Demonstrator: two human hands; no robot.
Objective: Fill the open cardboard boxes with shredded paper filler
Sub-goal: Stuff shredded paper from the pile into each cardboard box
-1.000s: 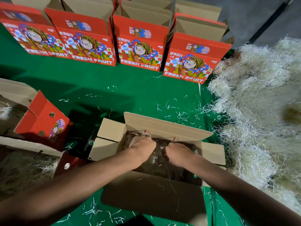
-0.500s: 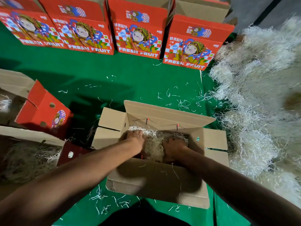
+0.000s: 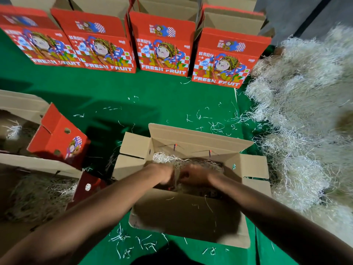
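Fingers of both hands are curled down into the shredded paper filler [image 3: 177, 161] inside the open cardboard box [image 3: 187, 213]. The left hand [image 3: 162, 174] and right hand [image 3: 194, 175] sit close together near the middle of the box, almost touching. Motion blur hides whether the fingers grasp the strands or only press on them. Filler lies under and beyond the fingers, bunched toward the far wall, its pale tuft showing just behind the left hand. Half a second ago the hands were set apart with a mound of filler between them; now they have drawn together and the mound sits lower. A large heap of loose filler [image 3: 305, 121] lies on the green worktop [image 3: 114, 92] to the right.
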